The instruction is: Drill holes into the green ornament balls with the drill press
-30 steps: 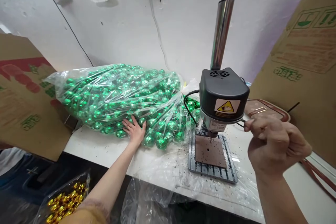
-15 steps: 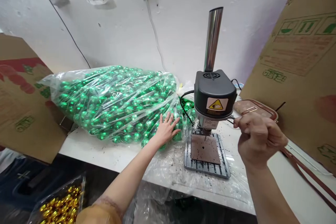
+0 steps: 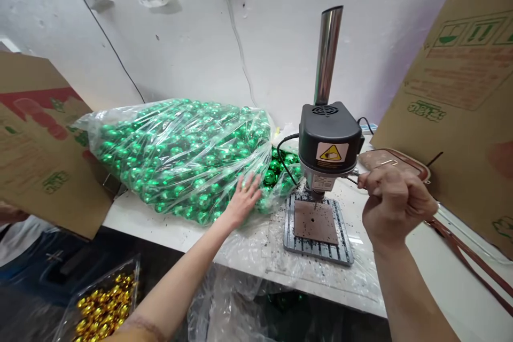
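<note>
Left hand (image 3: 241, 204): spread wide on bag (image 3: 172, 155)
Right hand (image 3: 395, 206): closed round lever (image 3: 351, 179)
Bag: stretches leftward lengthwise; left hand nearer

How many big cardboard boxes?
2: a brown cardboard box left of the clear plastic bag of green balls, another brown cardboard box right of the black drill press. More could be hidden.

Bag (image 3: 180, 155) left, drill (image 3: 331, 136) right, both on the table (image 3: 152, 227)!
Wall (image 3: 192, 53) behind, a box (image 3: 452, 133) on either side, a purse (image 3: 372, 158) right of the drill, and a plate (image 3: 306, 228) lies on the drill's base (image 3: 318, 254).
</note>
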The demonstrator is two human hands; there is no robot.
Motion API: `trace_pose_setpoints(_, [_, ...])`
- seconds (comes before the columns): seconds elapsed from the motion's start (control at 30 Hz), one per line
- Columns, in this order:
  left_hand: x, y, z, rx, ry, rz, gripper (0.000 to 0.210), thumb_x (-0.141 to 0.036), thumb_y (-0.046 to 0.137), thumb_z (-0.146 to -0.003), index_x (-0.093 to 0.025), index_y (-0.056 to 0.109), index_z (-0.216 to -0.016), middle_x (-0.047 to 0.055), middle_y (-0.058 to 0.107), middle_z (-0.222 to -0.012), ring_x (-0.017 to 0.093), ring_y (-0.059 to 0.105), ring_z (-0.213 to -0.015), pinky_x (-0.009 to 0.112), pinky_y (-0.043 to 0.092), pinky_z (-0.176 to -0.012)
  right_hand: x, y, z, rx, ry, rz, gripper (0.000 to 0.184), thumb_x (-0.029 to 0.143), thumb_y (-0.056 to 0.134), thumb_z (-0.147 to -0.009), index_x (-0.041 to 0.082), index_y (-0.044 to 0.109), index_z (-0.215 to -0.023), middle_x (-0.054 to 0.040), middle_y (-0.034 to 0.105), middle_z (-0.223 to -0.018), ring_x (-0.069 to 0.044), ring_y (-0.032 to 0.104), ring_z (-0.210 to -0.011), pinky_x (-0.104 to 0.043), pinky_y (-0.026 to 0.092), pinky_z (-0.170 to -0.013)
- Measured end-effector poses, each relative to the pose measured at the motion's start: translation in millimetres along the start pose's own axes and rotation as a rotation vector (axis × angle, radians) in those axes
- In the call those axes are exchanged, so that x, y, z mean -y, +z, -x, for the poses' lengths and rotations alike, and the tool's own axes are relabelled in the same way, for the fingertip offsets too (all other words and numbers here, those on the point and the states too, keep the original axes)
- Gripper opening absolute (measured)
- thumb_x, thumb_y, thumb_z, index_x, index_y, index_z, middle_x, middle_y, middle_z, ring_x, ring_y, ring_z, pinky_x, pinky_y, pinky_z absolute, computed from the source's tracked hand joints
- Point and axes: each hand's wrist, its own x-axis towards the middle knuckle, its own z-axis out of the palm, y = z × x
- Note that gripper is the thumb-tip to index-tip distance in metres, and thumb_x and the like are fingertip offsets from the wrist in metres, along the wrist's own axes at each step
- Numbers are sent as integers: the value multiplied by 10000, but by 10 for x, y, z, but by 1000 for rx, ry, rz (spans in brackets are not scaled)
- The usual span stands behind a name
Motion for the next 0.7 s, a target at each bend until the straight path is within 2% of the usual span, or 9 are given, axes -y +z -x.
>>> trace_pose_setpoints(0.07, [-54, -57, -121, 82, 212, 83, 489, -8, 495, -900, -226, 612, -1322, 125, 556, -1519, 285, 453, -1484, 506, 306, -1242, 5, 4, 6, -10, 9, 2, 436, 242, 656, -869, 187, 401, -519, 76, 359, -479, -65, 440, -449, -258, 409, -452])
trace_pose_setpoints(0.13, [-111, -91, -233, 155, 270, 129, 550, -12, 499, -896, -222, 552, -1402, 121, 655, -1363, 253, 582, -1339, 443, 354, -1200, 9, 0, 10, -18, 16, 5, 447, 259, 666, -867, 189, 397, -518, 78, 348, -479, -67, 435, -448, -263, 411, -459])
trace_pose_setpoints(0.23, [-169, -82, -315, 195, 112, 109, 510, -51, 463, -942, -185, 522, -1431, 121, 716, -1119, 265, 664, -1120, 450, 417, -1103, 15, -15, 10, -4, 28, 4, 450, 255, 669, -867, 188, 398, -515, 78, 351, -482, -69, 443, -454, -264, 406, -462])
trace_pose_setpoints(0.33, [-184, -36, -324, 232, -115, 119, 386, -61, 440, -959, -167, 609, -1289, 119, 719, -1015, 277, 661, -1082, 432, 442, -1033, 15, -29, 5, 19, 28, 1, 424, 247, 664, -873, 186, 427, -527, 76, 369, -485, -71, 460, -466, -261, 406, -464])
trace_pose_setpoints(0.4, [-188, -18, -352, 243, -213, 135, 354, -45, 422, -954, -156, 633, -1215, 121, 715, -983, 275, 670, -1048, 405, 460, -980, 10, -33, 2, 23, 23, 0, 402, 240, 664, -874, 185, 449, -539, 78, 373, -487, -68, 454, -464, -260, 409, -467])
trace_pose_setpoints(0.5, [-212, -30, -495, 214, -316, 151, 448, -87, 345, -999, -152, 512, -1410, 143, 693, -1108, 262, 699, -967, 373, 494, -872, -3, -31, 1, 19, 14, -7, 396, 234, 662, -875, 183, 455, -541, 80, 367, -487, -63, 438, -456, -261, 410, -471])
trace_pose_setpoints(0.6, [-259, -59, -723, 208, -432, 232, 499, -299, 373, -1062, -267, 359, -1560, 150, 585, -1349, 260, 724, -956, 356, 518, -805, -13, -26, 3, 18, 10, -19, 401, 245, 657, -881, 182, 453, -541, 79, 363, -490, -63, 438, -457, -263, 407, -468])
trace_pose_setpoints(0.7, [-294, -70, -899, 243, -484, 294, 503, -394, 559, -1003, -316, 471, -1492, 143, 539, -1392, 298, 719, -1042, 377, 542, -840, -17, -27, 3, 17, 2, -19, 402, 249, 653, -884, 183, 450, -544, 78, 368, -492, -63, 445, -460, -261, 406, -464])
